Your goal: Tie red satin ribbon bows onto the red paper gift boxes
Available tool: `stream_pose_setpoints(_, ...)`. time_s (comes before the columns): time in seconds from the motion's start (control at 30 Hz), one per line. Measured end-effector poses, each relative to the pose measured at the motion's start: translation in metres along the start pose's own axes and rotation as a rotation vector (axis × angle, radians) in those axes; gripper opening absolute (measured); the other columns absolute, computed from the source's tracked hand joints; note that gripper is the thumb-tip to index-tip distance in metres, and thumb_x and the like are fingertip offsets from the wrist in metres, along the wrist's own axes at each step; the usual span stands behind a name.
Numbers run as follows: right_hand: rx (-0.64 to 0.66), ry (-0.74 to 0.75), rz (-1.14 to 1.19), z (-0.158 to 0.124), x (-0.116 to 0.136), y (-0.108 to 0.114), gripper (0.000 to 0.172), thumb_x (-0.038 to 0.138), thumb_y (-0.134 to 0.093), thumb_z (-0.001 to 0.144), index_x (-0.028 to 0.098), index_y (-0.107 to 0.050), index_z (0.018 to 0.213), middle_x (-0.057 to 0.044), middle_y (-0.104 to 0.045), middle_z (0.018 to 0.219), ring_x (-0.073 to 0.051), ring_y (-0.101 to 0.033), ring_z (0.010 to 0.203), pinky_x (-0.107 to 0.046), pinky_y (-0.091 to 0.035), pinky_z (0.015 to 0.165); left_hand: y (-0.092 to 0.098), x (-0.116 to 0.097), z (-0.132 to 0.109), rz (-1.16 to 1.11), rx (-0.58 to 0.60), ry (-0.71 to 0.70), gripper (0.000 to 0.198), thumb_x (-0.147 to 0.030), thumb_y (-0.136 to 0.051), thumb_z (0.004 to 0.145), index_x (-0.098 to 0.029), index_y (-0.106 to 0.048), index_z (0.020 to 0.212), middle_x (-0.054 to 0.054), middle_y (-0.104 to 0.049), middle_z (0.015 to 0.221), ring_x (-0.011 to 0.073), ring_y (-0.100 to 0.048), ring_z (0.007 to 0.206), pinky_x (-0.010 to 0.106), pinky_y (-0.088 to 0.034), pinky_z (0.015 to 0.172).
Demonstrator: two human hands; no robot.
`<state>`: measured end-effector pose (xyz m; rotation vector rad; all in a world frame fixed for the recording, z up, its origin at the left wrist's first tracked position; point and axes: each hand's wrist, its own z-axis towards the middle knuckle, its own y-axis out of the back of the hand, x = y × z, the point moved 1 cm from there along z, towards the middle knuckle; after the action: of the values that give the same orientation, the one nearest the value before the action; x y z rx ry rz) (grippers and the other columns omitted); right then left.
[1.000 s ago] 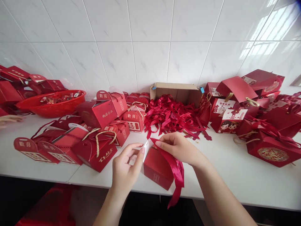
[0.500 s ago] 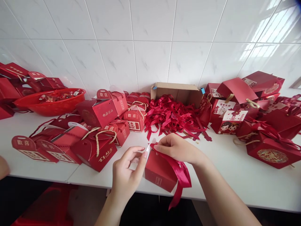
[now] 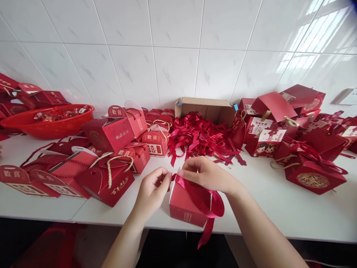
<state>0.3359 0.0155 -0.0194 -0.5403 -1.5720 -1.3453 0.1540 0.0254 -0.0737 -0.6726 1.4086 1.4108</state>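
Note:
A small red gift box [image 3: 185, 206] stands at the table's front edge between my hands. Across its top runs a shiny red ribbon [image 3: 214, 208], which loops over the right side and dangles below the table edge. My left hand [image 3: 153, 188] is closed in a pinch at the box's upper left corner, on the ribbon's short end. My right hand [image 3: 208, 175] pinches the same ribbon with thumb and forefinger above the box's far edge. The fingers partly cover the box top, so the hole or slot there is hidden.
A heap of loose red ribbons [image 3: 203, 134] spills from a cardboard box [image 3: 206, 102] against the tiled wall. Several red gift boxes with cord handles [image 3: 111, 186] stand at left, beside a red basin [image 3: 52, 126] of wrapped sweets. More decorated boxes [image 3: 315, 175] stand at right.
My left fingers have moved from a white edge at the box's corner to a pinch on the ribbon end. The box has turned slightly. The camera view has shifted a little to the right.

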Motion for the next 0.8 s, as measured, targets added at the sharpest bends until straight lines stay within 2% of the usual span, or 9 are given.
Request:
stream_pose_setpoints(0.07,-0.205,0.021,0.053,-0.012,-0.006,0.005,0.023,0.04,-0.054,0.087,0.019,-0.059,0.081,0.0,-0.06,0.08,-0.011,-0.052,0.07,-0.022,-0.038,0.06,0.007,0.012,-0.001,0.285,-0.051,0.074,0.028,-0.039,-0.046,0.086,-0.02,-0.045,0.066,-0.001,-0.048,0.062,0.0149,-0.046,0.06,0.024,-0.034,0.054)
stream_pose_setpoints(0.17,-0.472,-0.007,0.129,-0.042,-0.027,0.013,0.025,0.044,-0.051,0.09,0.021,-0.059,0.091,-0.002,-0.06,0.091,-0.014,-0.054,0.082,-0.024,-0.041,0.07,0.022,0.034,-0.004,0.758,-0.082,0.326,0.022,-0.034,-0.048,0.081,-0.021,-0.047,0.063,0.004,-0.057,0.069,0.0227,-0.053,0.069,0.028,-0.029,0.051)
stream_pose_setpoints(0.27,-0.553,-0.086,0.164,-0.075,-0.053,0.013,0.027,0.047,-0.05,0.09,0.022,-0.058,0.091,-0.003,-0.058,0.093,-0.017,-0.053,0.09,-0.027,-0.042,0.078,0.031,0.048,-0.006,0.842,-0.136,0.365,0.014,-0.034,-0.049,0.08,-0.022,-0.051,0.072,0.007,-0.062,0.08,0.0284,-0.057,0.08,0.031,-0.033,0.054)
stream_pose_setpoints(0.37,-0.424,-0.168,0.21,-0.095,-0.072,-0.002,0.029,0.049,-0.048,0.091,0.021,-0.058,0.095,-0.005,-0.059,0.095,-0.019,-0.053,0.092,-0.031,-0.041,0.083,0.027,0.043,-0.005,0.615,-0.28,0.084,0.023,-0.044,-0.053,0.08,-0.021,-0.054,0.085,0.01,-0.062,0.096,0.0304,-0.055,0.096,0.035,-0.042,0.071)
stream_pose_setpoints(0.43,-0.318,-0.163,0.283,-0.098,-0.077,-0.016,0.029,0.048,-0.049,0.091,0.021,-0.057,0.097,-0.006,-0.06,0.096,-0.02,-0.054,0.092,-0.033,-0.041,0.085,0.019,0.034,-0.004,0.313,-0.2,-0.005,0.032,-0.052,-0.051,0.083,-0.022,-0.056,0.092,0.009,-0.061,0.103,0.0283,-0.054,0.102,0.033,-0.043,0.078)
stream_pose_setpoints(0.53,-0.253,-0.106,0.391,-0.093,-0.078,-0.033,0.025,0.044,-0.056,0.088,0.019,-0.058,0.09,-0.005,-0.059,0.09,-0.018,-0.054,0.084,-0.032,-0.042,0.081,0.004,0.019,-0.002,-0.07,0.071,0.05,0.038,-0.056,-0.04,0.089,-0.022,-0.057,0.092,0.005,-0.062,0.09,0.021,-0.058,0.086,0.028,-0.045,0.071)
stream_pose_setpoints(0.6,-0.273,-0.087,0.433,-0.089,-0.078,-0.037,0.024,0.042,-0.061,0.085,0.018,-0.058,0.081,-0.003,-0.058,0.084,-0.016,-0.052,0.079,-0.029,-0.041,0.077,-0.003,0.013,-0.003,-0.21,0.18,0.086,0.039,-0.056,-0.04,0.09,-0.021,-0.056,0.084,0.001,-0.059,0.077,0.0159,-0.055,0.071,0.024,-0.043,0.065)
stream_pose_setpoints(0.7,-0.293,-0.114,0.559,-0.089,-0.08,-0.037,0.026,0.04,-0.064,0.083,0.018,-0.054,0.074,-0.001,-0.057,0.076,-0.014,-0.049,0.071,-0.027,-0.039,0.07,-0.006,0.01,-0.004,-0.351,0.224,0.146,0.037,-0.055,-0.047,0.088,-0.02,-0.055,0.079,-0.001,-0.056,0.069,0.0123,-0.051,0.061,0.021,-0.041,0.057)
stream_pose_setpoints(0.8,-0.27,-0.158,0.691,-0.093,-0.085,-0.034,0.031,0.043,-0.066,0.081,0.018,-0.052,0.071,0.0,-0.059,0.068,-0.012,-0.048,0.064,-0.025,-0.037,0.064,-0.004,0.014,-0.005,-0.362,0.143,0.162,0.045,-0.059,-0.044,0.086,-0.018,-0.058,0.074,0.001,-0.057,0.064,0.0139,-0.052,0.056,0.023,-0.041,0.052)
